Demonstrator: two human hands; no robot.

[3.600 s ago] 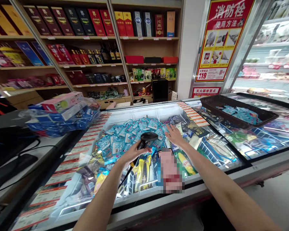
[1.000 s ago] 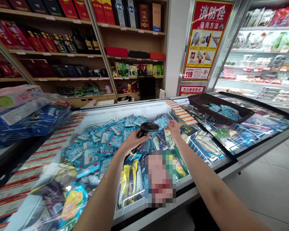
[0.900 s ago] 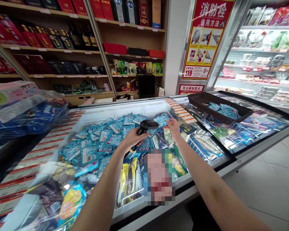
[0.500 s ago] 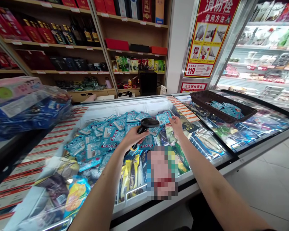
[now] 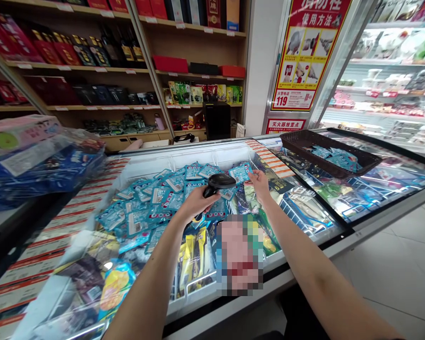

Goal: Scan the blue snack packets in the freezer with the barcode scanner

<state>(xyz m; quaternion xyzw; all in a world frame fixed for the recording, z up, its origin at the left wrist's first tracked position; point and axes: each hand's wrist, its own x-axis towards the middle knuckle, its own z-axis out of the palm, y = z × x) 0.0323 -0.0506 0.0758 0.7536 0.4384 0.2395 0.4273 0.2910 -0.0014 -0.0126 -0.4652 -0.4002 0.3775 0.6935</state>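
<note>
My left hand (image 5: 197, 204) is wrapped round the handle of a black barcode scanner (image 5: 221, 181), its head tilted over the chest freezer. Between the fingertips and thumb of my right hand (image 5: 260, 185) is the edge of a blue packet (image 5: 240, 173), held just beyond the scanner head. Beneath and to the left spreads a heap of similar blue packets (image 5: 163, 194) with white labels. Yellow-wrapped ice creams (image 5: 191, 255) stand in a wire basket below my left wrist. A blurred patch covers part of the basket between my forearms.
A brown plastic basket (image 5: 304, 152) with several blue packets rests on the freezer glass at the right. Boxes and blue wrapped packs (image 5: 38, 165) are stacked at the left. Wooden shelves (image 5: 194, 28) with bottles and boxes stand behind, and a lit chiller (image 5: 386, 85) at the right.
Almost nothing differs. The view has shifted slightly, while both hands keep hold of the scanner and the blue packet in nearly the same spots.
</note>
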